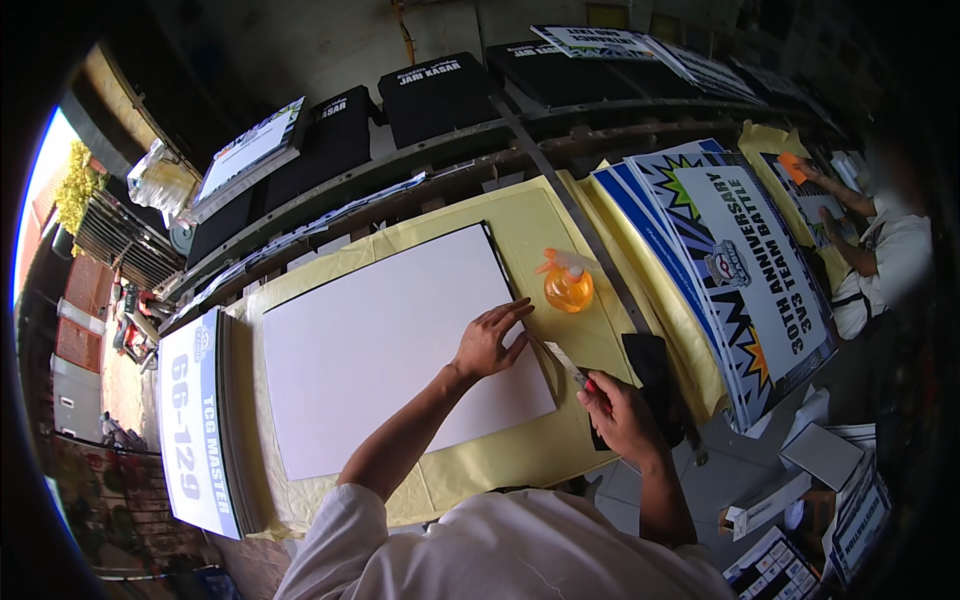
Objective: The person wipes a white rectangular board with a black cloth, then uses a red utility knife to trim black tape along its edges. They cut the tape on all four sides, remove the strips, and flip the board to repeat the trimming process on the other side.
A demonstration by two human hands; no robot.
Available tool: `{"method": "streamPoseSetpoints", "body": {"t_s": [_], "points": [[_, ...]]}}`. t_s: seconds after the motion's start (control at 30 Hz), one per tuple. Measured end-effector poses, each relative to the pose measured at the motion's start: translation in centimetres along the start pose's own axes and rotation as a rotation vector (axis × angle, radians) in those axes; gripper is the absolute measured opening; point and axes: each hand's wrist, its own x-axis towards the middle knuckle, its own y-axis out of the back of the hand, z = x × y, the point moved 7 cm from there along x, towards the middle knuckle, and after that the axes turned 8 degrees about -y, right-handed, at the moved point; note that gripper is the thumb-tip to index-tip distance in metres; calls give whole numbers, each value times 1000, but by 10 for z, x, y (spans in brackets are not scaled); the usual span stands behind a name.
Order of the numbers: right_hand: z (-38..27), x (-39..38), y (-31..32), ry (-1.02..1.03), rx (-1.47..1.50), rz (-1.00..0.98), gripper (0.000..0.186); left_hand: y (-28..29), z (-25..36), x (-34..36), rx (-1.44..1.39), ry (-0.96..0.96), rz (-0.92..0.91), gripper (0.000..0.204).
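My left hand [485, 340] rests on the right edge of a large white sheet [390, 350], its fingers stretched out and thumb apart. In my right hand [615, 420] is a utility knife [572, 367] with a red grip, its blade beside the sheet's edge just right of my left hand. The sheet has a dark edge along its top and right and lies on a yellow-covered table [515, 210]. A spray bottle of orange liquid [568, 290] stands to the upper right of my left hand. A dark cloth or pad [650, 365] lies beyond my right hand.
Printed boards lie stacked at the left [190, 420] and right [730, 280]. Metal rails [450, 140] cross behind, with black cloth-like items [430, 95]. A co-worker [880, 250] at the far right handles an orange object [795, 170]. Boards and scraps [820, 460] lie below right.
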Motion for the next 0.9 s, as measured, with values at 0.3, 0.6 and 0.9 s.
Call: {"method": "streamPoseSetpoints", "body": {"t_s": [0.3,0.6,0.9], "points": [[-180,100,50,564,-726,91,32,-22,-50,3,396,273,-43,53],[-149,333,-7,804,-1535,-266,56,-30,-54,9,378,429,-131,69],[-118,414,-86,939,-1726,-498,60,-21,-56,6,314,425,-58,64]]}}
